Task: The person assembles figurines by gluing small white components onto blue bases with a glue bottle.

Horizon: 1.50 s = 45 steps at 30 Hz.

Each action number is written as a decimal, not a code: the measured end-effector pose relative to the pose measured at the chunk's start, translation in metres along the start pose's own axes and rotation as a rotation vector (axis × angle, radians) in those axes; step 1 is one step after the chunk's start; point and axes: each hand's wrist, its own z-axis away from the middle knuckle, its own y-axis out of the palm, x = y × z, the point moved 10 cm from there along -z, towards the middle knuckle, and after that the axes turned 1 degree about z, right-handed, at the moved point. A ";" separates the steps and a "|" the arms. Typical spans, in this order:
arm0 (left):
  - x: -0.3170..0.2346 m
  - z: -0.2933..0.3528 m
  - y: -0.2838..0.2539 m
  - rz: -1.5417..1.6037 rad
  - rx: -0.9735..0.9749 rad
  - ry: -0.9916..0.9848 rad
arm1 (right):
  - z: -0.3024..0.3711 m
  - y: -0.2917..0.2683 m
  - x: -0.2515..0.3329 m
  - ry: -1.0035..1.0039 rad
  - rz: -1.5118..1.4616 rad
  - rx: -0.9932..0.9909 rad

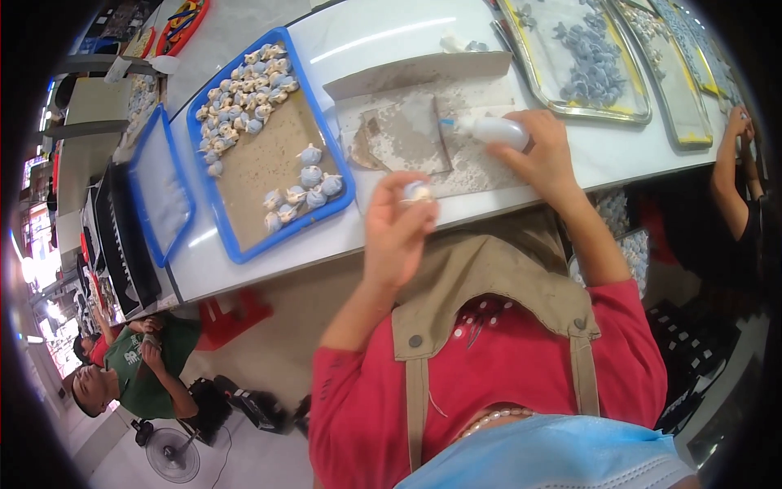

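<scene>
My left hand [397, 224] pinches a small blue-and-cream figurine [418, 193] between thumb and fingers, just in front of the work sheet's near edge. Wrapped round a white squeeze bottle [498, 130] is my right hand [539, 151]. The bottle lies tilted almost level, and its thin blue tip [447, 122] points left over a stained cardboard sheet [481, 167]. To the left, a blue-rimmed tray [352, 183] holds many figurines like the one in my hand, most at its far end and several at its near right corner.
Metal trays [643, 114] of grey-blue parts stand at the right. A second blue tray [167, 244] lies farther left. Beyond the table sits a person in green [147, 359] near a fan [173, 455]; another person's arm [731, 175] shows at the far right.
</scene>
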 end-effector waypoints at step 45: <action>0.026 0.009 0.007 -0.230 -0.151 -0.047 | 0.042 -0.075 0.056 -0.237 -0.222 -0.249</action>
